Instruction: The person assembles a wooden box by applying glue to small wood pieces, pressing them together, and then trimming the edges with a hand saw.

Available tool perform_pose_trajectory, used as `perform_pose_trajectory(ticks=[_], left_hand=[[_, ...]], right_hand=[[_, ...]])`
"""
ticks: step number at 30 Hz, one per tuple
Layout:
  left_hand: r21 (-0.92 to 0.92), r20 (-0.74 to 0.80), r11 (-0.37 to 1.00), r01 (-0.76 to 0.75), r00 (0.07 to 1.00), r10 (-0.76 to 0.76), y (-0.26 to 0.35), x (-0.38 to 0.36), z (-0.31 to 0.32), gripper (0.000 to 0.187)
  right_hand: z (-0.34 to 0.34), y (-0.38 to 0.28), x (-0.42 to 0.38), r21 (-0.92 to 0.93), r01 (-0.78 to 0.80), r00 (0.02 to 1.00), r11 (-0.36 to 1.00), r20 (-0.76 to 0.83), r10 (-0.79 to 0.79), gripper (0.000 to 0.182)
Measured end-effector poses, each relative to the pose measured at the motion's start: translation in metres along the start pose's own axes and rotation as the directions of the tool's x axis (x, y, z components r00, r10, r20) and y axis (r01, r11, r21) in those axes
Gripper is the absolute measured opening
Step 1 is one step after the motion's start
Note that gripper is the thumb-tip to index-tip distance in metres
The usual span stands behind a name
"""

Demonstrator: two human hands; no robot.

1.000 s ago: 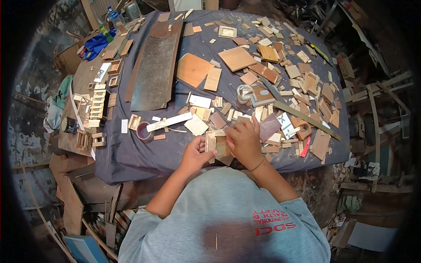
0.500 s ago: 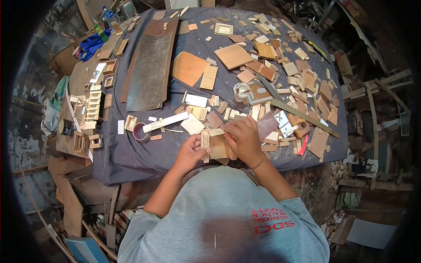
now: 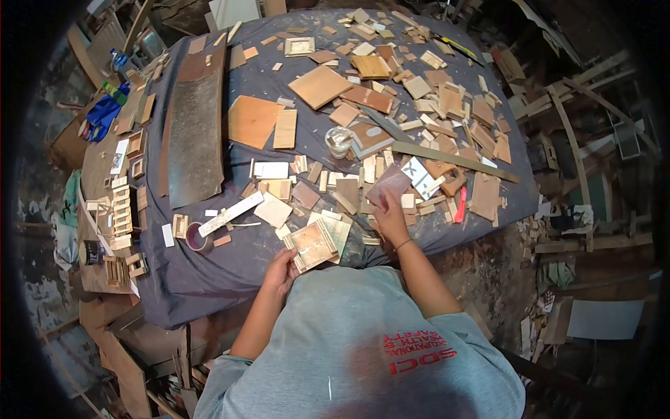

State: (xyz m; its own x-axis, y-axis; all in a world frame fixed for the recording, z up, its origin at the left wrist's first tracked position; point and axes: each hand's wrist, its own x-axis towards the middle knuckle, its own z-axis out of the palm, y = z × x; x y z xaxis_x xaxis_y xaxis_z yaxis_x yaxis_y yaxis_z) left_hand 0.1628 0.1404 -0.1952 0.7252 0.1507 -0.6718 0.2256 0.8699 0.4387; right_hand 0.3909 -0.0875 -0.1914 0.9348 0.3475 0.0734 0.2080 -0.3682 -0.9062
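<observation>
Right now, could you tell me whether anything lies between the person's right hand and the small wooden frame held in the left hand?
Nothing visible blocks the way. The right hand rests on the scraps just right of the wooden frame, which the left hand holds at its lower left edge. Between them lies only a pale flat panel, tucked against the frame.

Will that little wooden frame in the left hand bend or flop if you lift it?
Probably not. The wooden frame looks flat and stiff, held level by one corner in the left hand. It seems light, maybe fragile at its thin glued strips.
</observation>
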Motion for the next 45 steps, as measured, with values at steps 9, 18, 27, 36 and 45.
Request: perform_pose_trajectory(ticks=[9,18,27,36,45], left_hand=[[0.148,0.040,0.989,0.011,0.999,-0.017,-0.013,0.011,0.035,0.031],[0.114,-0.104,0.974,-0.195,0.973,0.207,-0.036,0.023,0.083,0.030],[0.018,-0.320,0.982,-0.186,0.930,0.182,-0.086,0.041,0.169,0.044],[-0.031,-0.374,0.919,-0.393,0.857,0.354,-0.137,0.052,0.210,0.043],[0.138,-0.395,0.851,-0.507,0.760,0.517,-0.118,0.039,0.257,0.041]], right_hand=[[-0.024,-0.015,0.046,-0.473,-0.281,0.959,0.835,-0.158,0.234,0.094],[-0.054,0.006,0.041,-0.389,0.420,0.898,0.820,0.310,-0.312,0.072],[-0.184,0.070,0.047,-0.466,0.442,0.875,0.767,0.414,-0.252,0.037],[-0.197,0.056,0.081,-0.246,0.522,0.783,0.817,0.518,-0.344,0.036],[-0.155,0.069,0.095,-0.167,0.368,0.793,0.915,0.570,-0.215,0.024]])
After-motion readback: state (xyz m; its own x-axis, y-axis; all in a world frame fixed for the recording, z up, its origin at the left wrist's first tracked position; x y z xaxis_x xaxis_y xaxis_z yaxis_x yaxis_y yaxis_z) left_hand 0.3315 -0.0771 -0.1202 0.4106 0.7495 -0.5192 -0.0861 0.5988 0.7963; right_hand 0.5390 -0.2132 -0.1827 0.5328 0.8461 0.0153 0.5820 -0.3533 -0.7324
